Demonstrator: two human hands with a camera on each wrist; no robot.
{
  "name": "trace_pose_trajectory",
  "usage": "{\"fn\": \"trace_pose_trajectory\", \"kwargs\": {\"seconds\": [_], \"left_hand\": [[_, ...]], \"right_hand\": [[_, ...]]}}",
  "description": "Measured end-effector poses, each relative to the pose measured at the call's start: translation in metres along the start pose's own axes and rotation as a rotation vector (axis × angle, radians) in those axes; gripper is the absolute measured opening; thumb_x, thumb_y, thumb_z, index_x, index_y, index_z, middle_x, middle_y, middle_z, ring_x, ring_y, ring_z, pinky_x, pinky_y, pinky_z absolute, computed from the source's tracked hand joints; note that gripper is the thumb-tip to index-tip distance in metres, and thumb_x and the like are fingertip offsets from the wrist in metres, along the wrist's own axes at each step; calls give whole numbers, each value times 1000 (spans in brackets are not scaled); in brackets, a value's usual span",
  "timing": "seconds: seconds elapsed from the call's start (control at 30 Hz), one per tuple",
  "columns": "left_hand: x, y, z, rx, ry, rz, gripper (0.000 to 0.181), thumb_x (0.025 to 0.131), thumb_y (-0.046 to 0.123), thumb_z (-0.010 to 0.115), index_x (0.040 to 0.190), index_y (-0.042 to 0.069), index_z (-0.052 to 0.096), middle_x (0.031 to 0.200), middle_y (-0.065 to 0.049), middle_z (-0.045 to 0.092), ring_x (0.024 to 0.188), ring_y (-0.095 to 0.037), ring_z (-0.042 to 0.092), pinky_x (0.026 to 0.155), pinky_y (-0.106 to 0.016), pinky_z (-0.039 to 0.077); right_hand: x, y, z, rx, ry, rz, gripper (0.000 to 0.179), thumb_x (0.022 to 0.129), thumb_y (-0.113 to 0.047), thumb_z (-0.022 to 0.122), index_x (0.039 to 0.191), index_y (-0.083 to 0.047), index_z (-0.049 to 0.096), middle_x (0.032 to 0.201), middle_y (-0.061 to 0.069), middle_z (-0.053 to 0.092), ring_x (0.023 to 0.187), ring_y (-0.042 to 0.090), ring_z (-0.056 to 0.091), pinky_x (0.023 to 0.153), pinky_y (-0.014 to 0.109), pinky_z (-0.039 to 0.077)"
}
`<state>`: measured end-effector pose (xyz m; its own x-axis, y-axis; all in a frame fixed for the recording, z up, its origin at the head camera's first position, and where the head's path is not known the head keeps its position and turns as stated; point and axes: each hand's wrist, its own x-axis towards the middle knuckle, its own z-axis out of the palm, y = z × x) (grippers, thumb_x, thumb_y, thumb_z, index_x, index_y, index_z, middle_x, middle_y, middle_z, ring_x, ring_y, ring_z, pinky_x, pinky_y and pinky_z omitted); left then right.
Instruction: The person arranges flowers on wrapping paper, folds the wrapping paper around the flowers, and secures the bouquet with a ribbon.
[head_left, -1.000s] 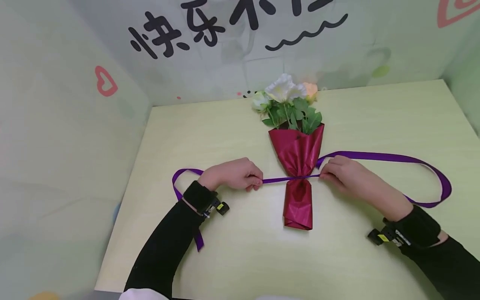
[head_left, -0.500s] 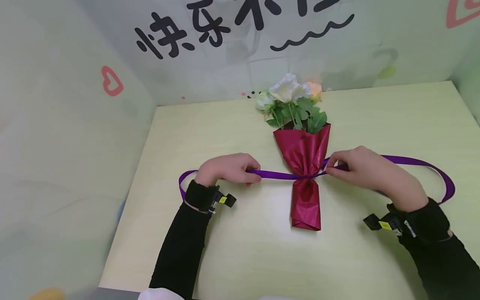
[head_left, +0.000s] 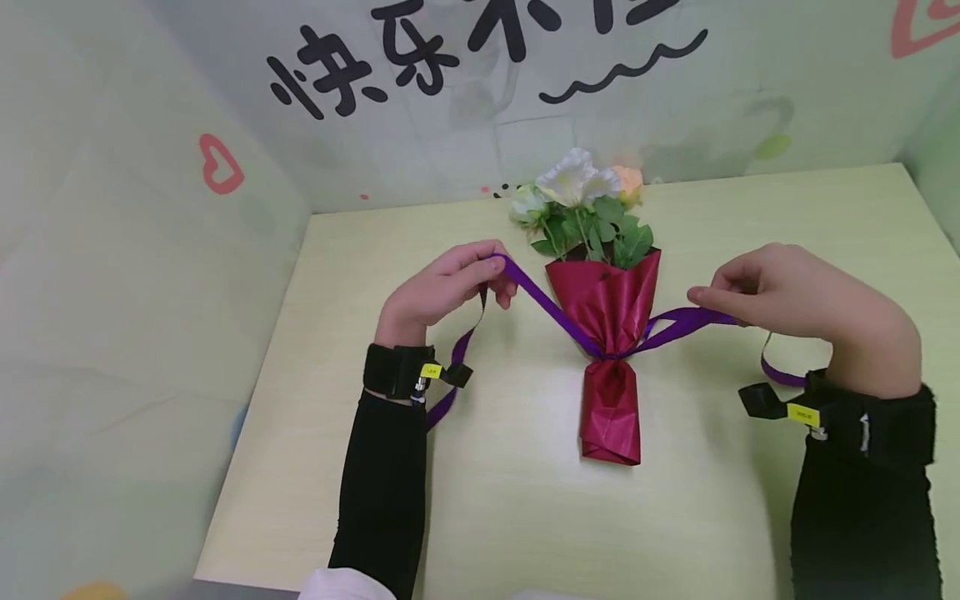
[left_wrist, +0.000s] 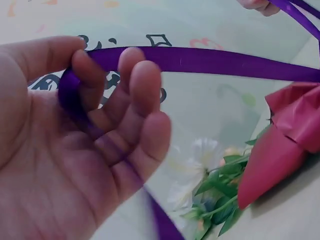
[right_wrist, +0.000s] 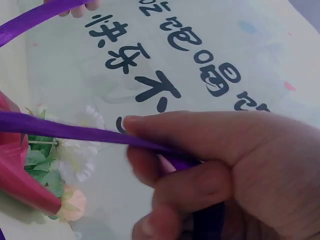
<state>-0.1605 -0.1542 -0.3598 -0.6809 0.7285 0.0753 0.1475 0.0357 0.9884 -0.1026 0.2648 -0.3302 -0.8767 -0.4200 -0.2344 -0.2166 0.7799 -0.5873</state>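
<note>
A bouquet of white and peach flowers [head_left: 573,179] with green leaves lies on the table in dark red wrapping paper [head_left: 609,408]. Purple ribbon [head_left: 551,307] circles the paper's gathered waist and runs out to both sides. My left hand [head_left: 450,283], raised left of the bouquet, pinches one length between thumb and index finger; its tail crosses the palm and hangs below, as the left wrist view shows. On the right, my right hand [head_left: 802,292] pinches the other length [right_wrist: 65,131] between thumb and fingers, with more ribbon running through the palm.
The pale wooden table [head_left: 510,517] meets a printed backdrop [head_left: 465,158] with black lettering behind the flowers. Side panels [head_left: 112,333] stand left and right. Black wrist straps with small cameras [head_left: 453,375] sit on both wrists.
Both hands have risen from beside the waist of the bouquet, the right also moving outward. The ribbon lengths now slant upward from the wrap. The bouquet stays in place.
</note>
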Motion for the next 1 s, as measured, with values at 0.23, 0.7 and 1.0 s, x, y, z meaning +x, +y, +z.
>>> {"fn": "trace_pose_trajectory", "kwargs": {"seconds": [0.23,0.7,1.0], "left_hand": [[21,-4,21,-169,244,158,28,119,15,37,129,-2,57,124,-9,66,111,-27,67,90,-35,53],[54,-1,70,-389,444,149,13,121,15,37,111,13,45,72,-3,34,56,-16,36,66,-28,39],[57,5,79,-337,396,-50,17,115,7,32,117,5,48,85,-4,43,68,-13,37,69,-25,35]], "right_hand": [[-14,10,-4,51,19,-20,21,106,-29,76,86,-20,76,68,0,60,59,15,49,59,32,38],[-18,29,-10,-96,222,-62,7,94,-8,84,100,-11,82,104,11,66,96,23,52,70,34,44],[-17,30,-15,-86,307,214,42,106,-45,69,109,-4,77,87,13,77,87,40,67,68,44,45]]}}
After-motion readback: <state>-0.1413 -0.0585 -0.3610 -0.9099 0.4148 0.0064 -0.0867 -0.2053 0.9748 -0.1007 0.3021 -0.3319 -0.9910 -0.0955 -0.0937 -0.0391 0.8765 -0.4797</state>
